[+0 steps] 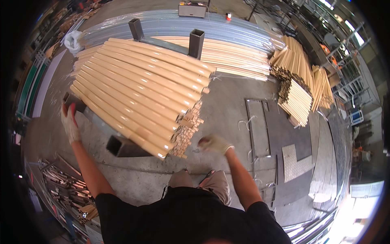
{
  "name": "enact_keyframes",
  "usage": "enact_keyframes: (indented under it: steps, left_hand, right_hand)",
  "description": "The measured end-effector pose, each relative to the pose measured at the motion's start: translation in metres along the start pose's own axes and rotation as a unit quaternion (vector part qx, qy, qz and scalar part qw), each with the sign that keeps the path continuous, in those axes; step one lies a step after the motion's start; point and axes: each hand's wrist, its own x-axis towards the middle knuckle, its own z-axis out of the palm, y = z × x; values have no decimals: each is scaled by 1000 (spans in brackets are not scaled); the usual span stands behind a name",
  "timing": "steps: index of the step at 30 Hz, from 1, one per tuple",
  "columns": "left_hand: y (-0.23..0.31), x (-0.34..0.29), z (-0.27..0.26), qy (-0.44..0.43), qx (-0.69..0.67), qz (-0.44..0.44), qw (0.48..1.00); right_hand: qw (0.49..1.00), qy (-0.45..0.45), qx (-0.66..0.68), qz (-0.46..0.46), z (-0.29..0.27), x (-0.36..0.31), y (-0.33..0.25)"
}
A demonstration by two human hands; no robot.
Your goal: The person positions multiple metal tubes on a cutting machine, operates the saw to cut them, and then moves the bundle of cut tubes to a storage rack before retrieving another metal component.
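A large stack of long tan bars (130,89) lies before me on a grey metal rack. The bars have a glossy wrapping, and their uneven ends (187,129) point toward my right. My left hand (70,124), in a pale glove with red at the fingers, is at the rack's left dark square post (74,101), its fingers stretched and apart. Whether it touches the post I cannot tell. My right hand (216,145), gloved with dark red fingertips, hangs right of the bar ends, apart from them. Motion smears its fingers.
Hollow square posts (196,44) stick up at the rack's corners, one (118,145) near my legs. Film-wrapped grey lengths (162,25) lie beyond. More bar bundles (298,99) sit at right, near a flat metal frame (258,128) and an L-shaped plate (293,164). Scrap (67,185) fills the lower left.
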Motion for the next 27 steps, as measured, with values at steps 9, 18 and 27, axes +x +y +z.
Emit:
enact_keyframes:
  steps: [9, 18, 27]
  left_hand:
    - [-87, -268, 50, 253, -289, -136, 913]
    - [-131, -200, 60, 355, -184, -73, 914]
    - [-167, -103, 102, 381, -321, -31, 867]
  right_hand:
    - [934, 269, 52, -231, -156, 265, -87]
    - [918, -16, 298, -259, -97, 394, -95]
    - [951, 29, 181, -248, -119, 523, -136]
